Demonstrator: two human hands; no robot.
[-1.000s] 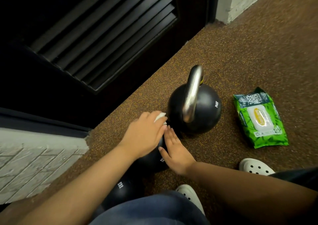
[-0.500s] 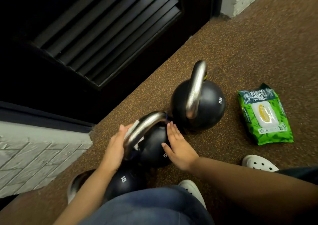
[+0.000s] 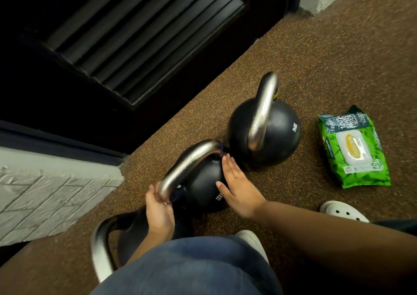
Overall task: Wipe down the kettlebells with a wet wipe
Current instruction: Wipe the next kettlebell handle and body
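Note:
Three black kettlebells with steel handles stand in a row on the brown floor. The far kettlebell (image 3: 277, 136) stands alone. My right hand (image 3: 239, 191) lies flat and open against the right side of the middle kettlebell (image 3: 203, 188). My left hand (image 3: 159, 211) curls around the near end of its handle (image 3: 187, 161). Only a sliver of the white wet wipe (image 3: 179, 185) shows beside that hand. The near kettlebell (image 3: 126, 231) is partly hidden behind my left arm and knee.
A green pack of wet wipes (image 3: 354, 145) lies on the floor to the right of the far kettlebell. A dark louvered door (image 3: 135, 35) and a white brick wall (image 3: 45, 193) border the left. My jeans knee (image 3: 191, 267) and white shoes (image 3: 343, 211) fill the bottom.
My left hand slid with the wipe from the top of the middle kettlebell down to the near end of its handle, uncovering the handle. My right hand stayed on the kettlebell's side.

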